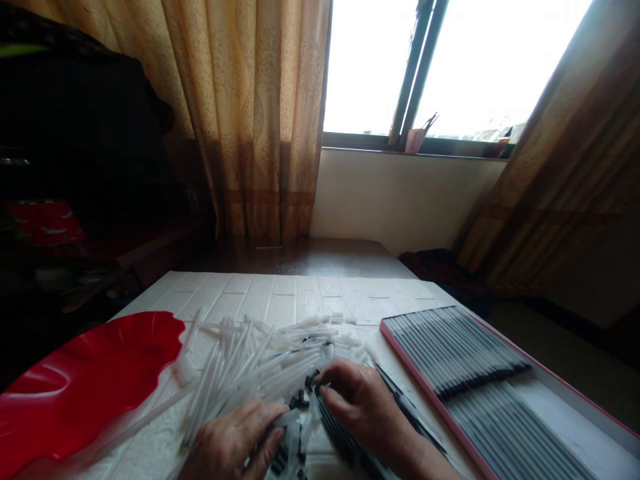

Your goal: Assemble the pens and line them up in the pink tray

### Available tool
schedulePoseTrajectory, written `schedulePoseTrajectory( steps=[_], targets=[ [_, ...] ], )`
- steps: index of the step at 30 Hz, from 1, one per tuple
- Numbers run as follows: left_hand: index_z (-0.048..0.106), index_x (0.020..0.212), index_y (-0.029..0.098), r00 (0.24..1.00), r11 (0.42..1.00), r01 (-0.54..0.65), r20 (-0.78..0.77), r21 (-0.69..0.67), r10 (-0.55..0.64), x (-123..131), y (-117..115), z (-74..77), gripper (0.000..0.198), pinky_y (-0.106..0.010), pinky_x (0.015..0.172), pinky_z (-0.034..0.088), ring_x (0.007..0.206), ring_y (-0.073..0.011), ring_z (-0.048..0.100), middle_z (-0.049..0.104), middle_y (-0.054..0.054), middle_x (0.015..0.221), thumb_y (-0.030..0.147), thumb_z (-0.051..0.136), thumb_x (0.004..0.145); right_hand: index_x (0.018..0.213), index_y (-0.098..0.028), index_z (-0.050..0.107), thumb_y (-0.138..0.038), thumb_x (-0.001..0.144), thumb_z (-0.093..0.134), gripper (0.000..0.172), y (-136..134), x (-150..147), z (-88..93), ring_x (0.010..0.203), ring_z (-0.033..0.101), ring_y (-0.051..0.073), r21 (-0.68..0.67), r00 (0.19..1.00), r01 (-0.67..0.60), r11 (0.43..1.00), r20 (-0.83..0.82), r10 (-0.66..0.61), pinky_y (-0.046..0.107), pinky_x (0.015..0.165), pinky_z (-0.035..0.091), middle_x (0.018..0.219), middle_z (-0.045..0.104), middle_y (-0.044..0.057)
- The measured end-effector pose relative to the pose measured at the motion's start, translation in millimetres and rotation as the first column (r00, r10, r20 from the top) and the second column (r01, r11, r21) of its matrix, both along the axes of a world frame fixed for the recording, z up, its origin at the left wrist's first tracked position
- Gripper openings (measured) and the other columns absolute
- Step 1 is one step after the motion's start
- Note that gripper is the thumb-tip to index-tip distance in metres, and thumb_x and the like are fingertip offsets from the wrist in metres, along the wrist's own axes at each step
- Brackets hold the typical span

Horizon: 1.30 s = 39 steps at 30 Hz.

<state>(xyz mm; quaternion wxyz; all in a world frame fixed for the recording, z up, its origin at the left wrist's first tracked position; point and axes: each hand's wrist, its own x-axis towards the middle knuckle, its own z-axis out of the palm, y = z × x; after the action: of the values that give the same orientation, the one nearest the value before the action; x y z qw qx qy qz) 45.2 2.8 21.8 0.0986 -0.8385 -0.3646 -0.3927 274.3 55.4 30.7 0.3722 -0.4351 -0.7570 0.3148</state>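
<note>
My left hand (237,440) is at the bottom centre, thumb and fingers closed around a translucent piece (287,421). My right hand (357,400) is beside it on the right, its thumb and forefinger pinched together near small black caps (311,380); what lies between the fingertips is too small to name. Beneath the right hand runs a bundle of dark thin rods (336,430). A loose pile of translucent white tubes (245,360) spreads beyond both hands. More black caps (300,400) lie between the hands.
A red scalloped tray (90,380) is at the left. At the right, a pink-edged box (423,373) holds rows of dark-tipped rods (465,353). Several thin dark rods (413,410) lie beside it on the white brick-patterned table (300,293). Curtains and a window stand behind.
</note>
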Motion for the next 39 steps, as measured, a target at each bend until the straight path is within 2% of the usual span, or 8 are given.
schedulePoseTrajectory(
  steps=[2, 5, 9, 12, 15, 21, 30, 39],
  targets=[
    [0.062, 0.112, 0.022, 1.000, 1.000, 0.004, -0.007, -0.022, -0.004, 1, 0, 0.8, 0.028, -0.015, 0.066, 0.060, 0.073, -0.0129, 0.077, 0.078, 0.000, 0.085, 0.034, 0.038, 0.107, 0.073, -0.018, 0.065, -0.015, 0.074, 0.057, 0.008, -5, -2, 1.5, 0.051, 0.049, 0.011, -0.077, 0.998, -0.004, 0.997, -0.060, -0.001, 0.021, 0.049, 0.036, 0.058, 0.057, -0.004],
    [0.063, 0.112, 0.022, 1.000, 0.998, 0.019, -0.007, -0.054, -0.019, 1, -1, -2.0, 0.028, -0.014, 0.065, 0.059, 0.072, -0.0121, 0.076, 0.077, 0.000, 0.084, 0.034, 0.039, 0.107, 0.069, -0.019, 0.058, -0.016, 0.073, 0.057, 0.005, -12, -4, 4.8, 0.052, 0.042, 0.010, -0.118, 0.997, -0.027, 0.993, -0.076, 0.019, 0.021, 0.048, 0.033, 0.057, 0.049, -0.006],
    [0.062, 0.115, 0.021, 1.000, 0.996, 0.021, -0.009, -0.085, -0.022, 0, -2, -2.7, 0.028, -0.013, 0.067, 0.059, 0.074, -0.0114, 0.076, 0.077, 0.000, 0.087, 0.034, 0.038, 0.107, 0.075, -0.020, 0.057, -0.019, 0.079, 0.054, 0.005, -19, -7, 7.4, 0.060, 0.046, 0.012, -0.092, 0.993, -0.109, 0.990, -0.065, 0.103, 0.023, 0.056, 0.038, 0.066, 0.051, -0.004],
    [0.062, 0.115, 0.021, 0.999, 0.998, -0.008, -0.043, -0.069, 0.005, -1, -3, 3.5, 0.027, -0.013, 0.070, 0.059, 0.078, -0.0118, 0.077, 0.078, 0.000, 0.090, 0.034, 0.039, 0.107, 0.080, -0.019, 0.060, -0.021, 0.084, 0.051, 0.010, -22, -9, 7.1, 0.067, 0.052, 0.014, -0.074, 0.986, -0.155, 0.985, -0.071, 0.150, 0.025, 0.063, 0.042, 0.073, 0.057, 0.000],
    [0.062, 0.113, 0.021, 0.999, 0.999, 0.007, -0.038, -0.042, -0.009, 0, -4, 8.7, 0.027, -0.013, 0.068, 0.058, 0.074, -0.0113, 0.077, 0.078, 0.000, 0.086, 0.034, 0.038, 0.107, 0.084, -0.019, 0.061, -0.022, 0.085, 0.050, 0.012, -23, -11, 5.3, 0.068, 0.053, 0.015, -0.078, 0.976, -0.192, 0.978, -0.122, 0.182, 0.025, 0.064, 0.044, 0.074, 0.058, 0.000],
    [0.059, 0.117, 0.023, 0.999, 0.989, 0.014, -0.043, -0.144, -0.020, 2, -6, 6.3, 0.025, -0.015, 0.070, 0.058, 0.078, -0.0120, 0.076, 0.076, -0.001, 0.089, 0.031, 0.039, 0.107, 0.087, -0.019, 0.062, -0.023, 0.085, 0.053, 0.011, -24, -12, 1.0, 0.068, 0.054, 0.015, -0.056, 0.970, -0.206, 0.977, -0.143, 0.196, 0.025, 0.063, 0.045, 0.075, 0.058, 0.001],
    [0.061, 0.118, 0.023, 0.999, 0.989, 0.031, -0.002, -0.142, -0.032, 1, -5, -3.5, 0.025, -0.017, 0.067, 0.059, 0.075, -0.0141, 0.076, 0.076, -0.001, 0.089, 0.030, 0.039, 0.106, 0.085, -0.020, 0.062, -0.016, 0.084, 0.054, 0.009, -26, -12, 3.4, 0.067, 0.054, 0.014, 0.073, 0.970, -0.196, 0.978, -0.129, 0.204, 0.024, 0.062, 0.044, 0.076, 0.058, 0.000],
    [0.062, 0.115, 0.022, 0.999, 0.990, 0.035, 0.009, -0.135, -0.034, 1, -4, -2.1, 0.026, -0.017, 0.065, 0.059, 0.075, -0.0133, 0.075, 0.075, -0.001, 0.087, 0.030, 0.038, 0.106, 0.086, -0.019, 0.064, -0.015, 0.084, 0.054, 0.010, -25, -13, 1.0, 0.067, 0.055, 0.013, 0.097, 0.967, -0.189, 0.977, -0.152, 0.202, 0.023, 0.062, 0.045, 0.076, 0.059, 0.001]
  ],
)
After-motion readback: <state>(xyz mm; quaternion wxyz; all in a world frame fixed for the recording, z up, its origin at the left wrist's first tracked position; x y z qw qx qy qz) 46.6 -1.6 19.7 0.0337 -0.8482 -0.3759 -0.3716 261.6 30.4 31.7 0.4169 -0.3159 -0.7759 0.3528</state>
